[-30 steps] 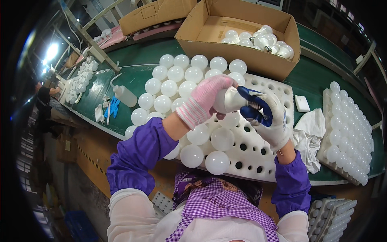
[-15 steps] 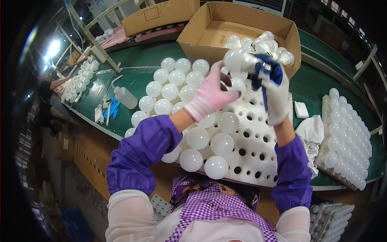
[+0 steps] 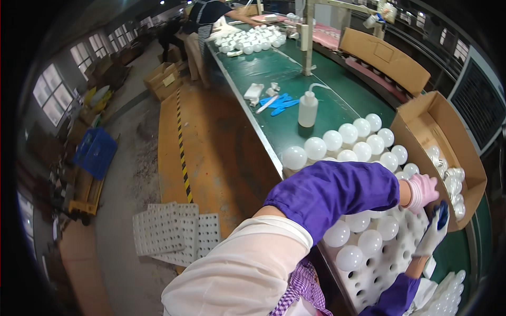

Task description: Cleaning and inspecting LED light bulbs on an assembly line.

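My left hand (image 3: 423,191), in a pink glove, is beside the near wall of an open cardboard box (image 3: 415,126). Its fingers look curled, and what they may hold is hidden. Just below it is my right hand (image 3: 435,231), in a white glove with dark blue fingers. Those fingers are bent inward, and I cannot make out anything between them. Both hands are over the right side of a white foam tray (image 3: 379,266) with rows of holes. Round white light bulbs (image 3: 370,242) stand in part of the tray, and more bulbs (image 3: 453,185) lie in the box.
A squeeze bottle (image 3: 308,109), blue gloves (image 3: 282,104) and small white pieces lie on the green table (image 3: 247,73). Bulbs (image 3: 253,39) are heaped at the far end near another person (image 3: 203,31). Perforated trays (image 3: 168,231) and a blue crate (image 3: 96,152) are on the floor.
The view has swung left, showing more floor and the table's far end. The bulb that was between my hands is out of sight. My hands are now close to the box wall.
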Motion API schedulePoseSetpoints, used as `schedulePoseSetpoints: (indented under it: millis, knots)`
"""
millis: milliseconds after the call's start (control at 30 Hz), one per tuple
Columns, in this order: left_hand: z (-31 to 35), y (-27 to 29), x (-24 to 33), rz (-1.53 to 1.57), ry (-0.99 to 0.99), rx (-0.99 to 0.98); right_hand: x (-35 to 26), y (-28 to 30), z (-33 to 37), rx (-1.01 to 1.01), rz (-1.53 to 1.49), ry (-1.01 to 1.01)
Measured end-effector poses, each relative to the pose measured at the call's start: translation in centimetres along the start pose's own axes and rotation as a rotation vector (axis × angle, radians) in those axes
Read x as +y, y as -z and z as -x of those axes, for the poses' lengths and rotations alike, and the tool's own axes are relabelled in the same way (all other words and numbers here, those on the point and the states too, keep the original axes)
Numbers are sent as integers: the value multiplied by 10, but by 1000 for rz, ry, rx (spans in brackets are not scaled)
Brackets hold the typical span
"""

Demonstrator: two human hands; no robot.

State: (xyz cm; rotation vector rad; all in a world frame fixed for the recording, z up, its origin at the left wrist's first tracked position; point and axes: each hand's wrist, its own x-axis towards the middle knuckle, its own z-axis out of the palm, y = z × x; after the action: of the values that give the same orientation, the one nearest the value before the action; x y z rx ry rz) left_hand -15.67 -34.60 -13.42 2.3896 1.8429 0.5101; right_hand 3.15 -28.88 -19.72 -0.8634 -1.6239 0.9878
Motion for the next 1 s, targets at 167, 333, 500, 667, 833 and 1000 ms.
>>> schedulePoseSetpoints:
  millis: [167, 333, 500, 667, 833, 1000]
  knots:
    - [67, 30, -7, 359, -150, 322, -4, -4, 34, -573, -641, -433]
    - [116, 29, -5, 397, -291, 510, -65, -52, 94, -127, -330, -71]
    - [154, 46, -4, 693, -12, 314, -81, -43, 95, -348, -473, -246]
    - [184, 55, -7, 1046, 90, 284, -78, -46, 105, -223, -460, -178]
    - [205, 61, -12, 1818, 280, -191, -121, -69, 140, -233, -168, 188]
    - [129, 40, -1, 1816, 139, -135, -114, -35, 101, -55, 73, 290]
